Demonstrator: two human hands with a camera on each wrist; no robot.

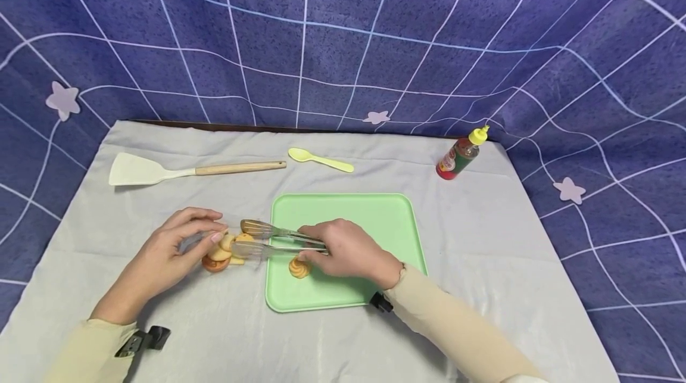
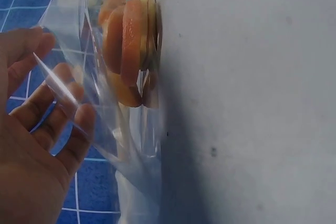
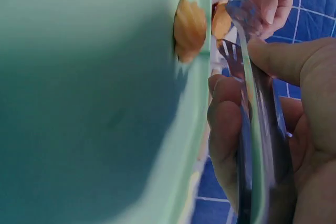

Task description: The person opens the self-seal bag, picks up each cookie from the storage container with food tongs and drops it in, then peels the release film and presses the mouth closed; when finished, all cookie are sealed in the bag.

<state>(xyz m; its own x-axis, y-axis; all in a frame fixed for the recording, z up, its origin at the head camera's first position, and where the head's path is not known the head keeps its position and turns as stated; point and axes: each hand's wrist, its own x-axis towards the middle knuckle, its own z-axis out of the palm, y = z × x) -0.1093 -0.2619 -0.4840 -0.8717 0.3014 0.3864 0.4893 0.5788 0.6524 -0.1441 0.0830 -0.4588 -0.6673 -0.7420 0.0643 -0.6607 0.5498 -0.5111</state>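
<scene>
A pale cloth covers the table (image 1: pixel 482 264), which carries everything here, and the largest thing on it is the green tray (image 1: pixel 370 213), lying flat near the middle. Next comes the white spatula (image 1: pixel 136 170), with its wooden handle, lying beyond the hands. Of the 2 hands, the right hand (image 1: pixel 340 249) is clamped on the tongs (image 1: pixel 259 229) above the tray; the left hand (image 1: pixel 166 255) seems to pinch the edge of the clear bag (image 2: pixel 128 145) between thumb and fingertip, its other fingers loosely spread. The 2 arms of the tongs stand apart and reach past the tray's left rim to the bag (whether their tips touch any food is hard to tell). The bag lies just left of the tray with several food pieces (image 1: pixel 217 254) in it. Smaller are the sauce bottle (image 1: pixel 457 158), upright at the far right, and the yellow spoon (image 1: pixel 324 161), behind the tray. Smallest is 1 swirled pastry (image 1: pixel 299 267), resting on the tray near its left side. The step in hand looks like drawing food from bag to tray; the next move calls for steadying the bag's mouth, closing the tongs on 1 piece and lifting it clear of the film.
</scene>
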